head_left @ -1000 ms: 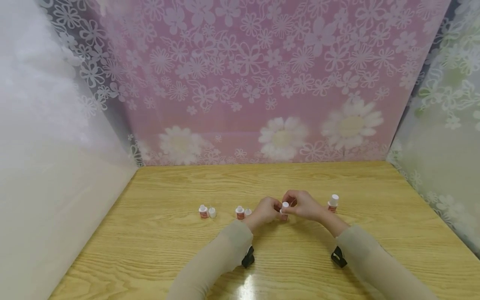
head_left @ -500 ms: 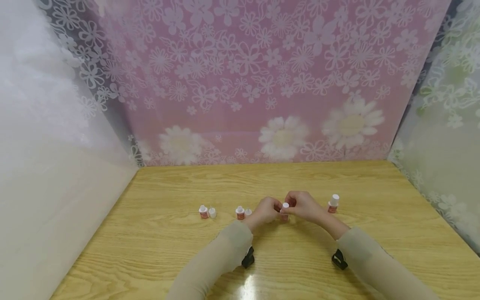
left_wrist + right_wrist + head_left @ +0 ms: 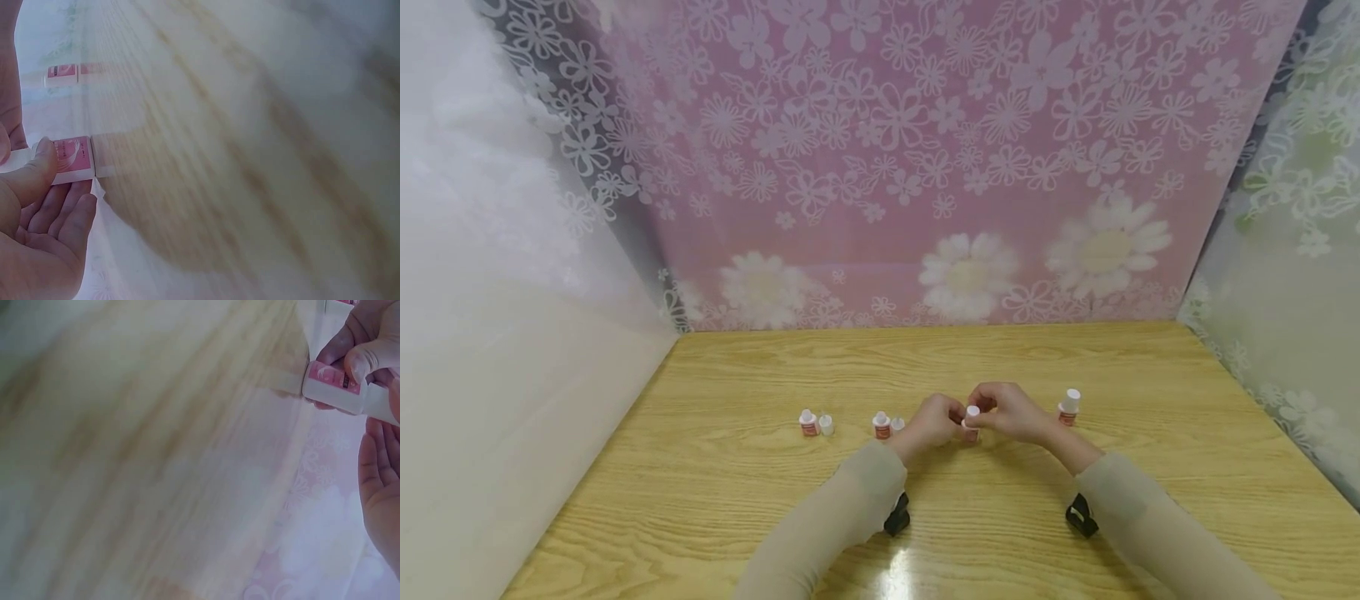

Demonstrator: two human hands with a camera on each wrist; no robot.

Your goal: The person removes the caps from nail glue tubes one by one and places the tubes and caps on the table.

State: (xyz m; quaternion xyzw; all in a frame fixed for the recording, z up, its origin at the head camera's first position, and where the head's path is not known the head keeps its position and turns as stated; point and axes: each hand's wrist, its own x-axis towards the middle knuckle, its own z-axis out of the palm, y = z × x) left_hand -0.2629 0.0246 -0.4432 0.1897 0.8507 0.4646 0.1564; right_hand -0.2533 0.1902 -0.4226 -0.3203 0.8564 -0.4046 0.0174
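My left hand (image 3: 936,423) grips the body of a small white bottle with a pink label (image 3: 75,153), its thumb lying over the label in the left wrist view. At the top of that bottle, the right hand (image 3: 1011,412) pinches the white cap (image 3: 973,411). The bottle's base is at the tabletop, and it stands upright between both hands. In the right wrist view the cap end is partly hidden by the right fingers (image 3: 370,459).
Left of the hands stand two uncapped bottles, one bottle (image 3: 808,423) farther left and another bottle (image 3: 882,426) nearer. Beside each is an upturned cap, the left cap (image 3: 826,425) and the right cap (image 3: 898,426). A capped bottle (image 3: 1069,407) stands behind the right wrist.
The right fingers have shifted slightly around the cap. The left hand keeps its hold, and the bottle stays in about the same place.
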